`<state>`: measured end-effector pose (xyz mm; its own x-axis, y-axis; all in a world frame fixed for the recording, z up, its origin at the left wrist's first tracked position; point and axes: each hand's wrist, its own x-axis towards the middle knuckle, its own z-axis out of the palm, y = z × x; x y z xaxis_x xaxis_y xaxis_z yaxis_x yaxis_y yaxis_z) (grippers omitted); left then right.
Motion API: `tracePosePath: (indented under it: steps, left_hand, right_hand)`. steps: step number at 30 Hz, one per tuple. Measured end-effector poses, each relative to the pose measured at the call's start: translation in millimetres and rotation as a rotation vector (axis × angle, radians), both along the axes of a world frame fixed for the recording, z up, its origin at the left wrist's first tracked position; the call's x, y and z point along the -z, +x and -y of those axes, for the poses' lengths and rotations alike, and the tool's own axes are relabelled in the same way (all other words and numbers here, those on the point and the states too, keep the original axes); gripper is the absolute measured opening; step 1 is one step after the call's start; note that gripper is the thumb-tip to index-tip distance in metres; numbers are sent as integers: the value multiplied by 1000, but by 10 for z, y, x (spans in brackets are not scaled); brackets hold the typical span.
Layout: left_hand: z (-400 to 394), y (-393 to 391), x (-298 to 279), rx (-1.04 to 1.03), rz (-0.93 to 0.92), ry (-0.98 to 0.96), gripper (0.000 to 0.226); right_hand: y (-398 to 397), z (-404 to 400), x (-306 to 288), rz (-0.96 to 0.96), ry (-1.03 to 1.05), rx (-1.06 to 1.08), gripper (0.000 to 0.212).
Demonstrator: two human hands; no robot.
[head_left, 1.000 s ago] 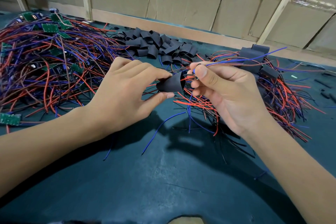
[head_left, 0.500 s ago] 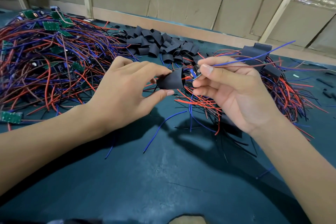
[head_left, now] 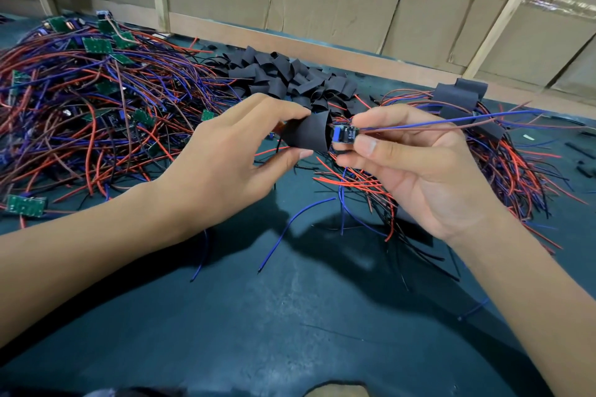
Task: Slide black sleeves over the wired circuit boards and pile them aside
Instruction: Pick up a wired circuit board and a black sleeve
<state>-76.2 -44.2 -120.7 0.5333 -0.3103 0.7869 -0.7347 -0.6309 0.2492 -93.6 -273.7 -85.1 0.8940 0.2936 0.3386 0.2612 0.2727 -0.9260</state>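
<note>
My left hand (head_left: 225,164) pinches a black sleeve (head_left: 306,135) between thumb and fingers, its open mouth facing right. My right hand (head_left: 416,167) pinches a small circuit board (head_left: 345,134) with blue and brown wires trailing right; the board's end sits at the sleeve's mouth. A heap of bare green boards with red, blue and brown wires (head_left: 80,106) lies at the left. Loose black sleeves (head_left: 283,77) are piled at the back centre. Sleeved boards with wires (head_left: 503,151) lie at the right.
The dark green table top (head_left: 290,316) spreads in front of my arms. A wooden ledge and cardboard wall (head_left: 322,10) close off the back. Small black scraps (head_left: 580,167) lie at the far right edge.
The board has come out from behind my right fingers and now shows at the sleeve's mouth. Both hands have shifted slightly, and the trailing wires swung lower to the right.
</note>
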Motion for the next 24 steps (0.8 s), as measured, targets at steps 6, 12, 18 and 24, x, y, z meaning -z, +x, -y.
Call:
tracePosePath:
  steps: [6,12,18,24]
  left_hand:
    - [-25,19,-32,23,23,-14,35]
    - [-24,21,-51,61,24,-4,34]
    - [-51,20,-55,99,18,29,30]
    - [-47,28,-51,84,23,14,28]
  right_hand:
    - [-1,-14,-4,22,-27,15,20]
    - [-14,-8,6,17,-36,-36,22]
    - [-24,-10,9,39,-71,-30,23]
    - [-15,-28,10,57,-64,22,20]
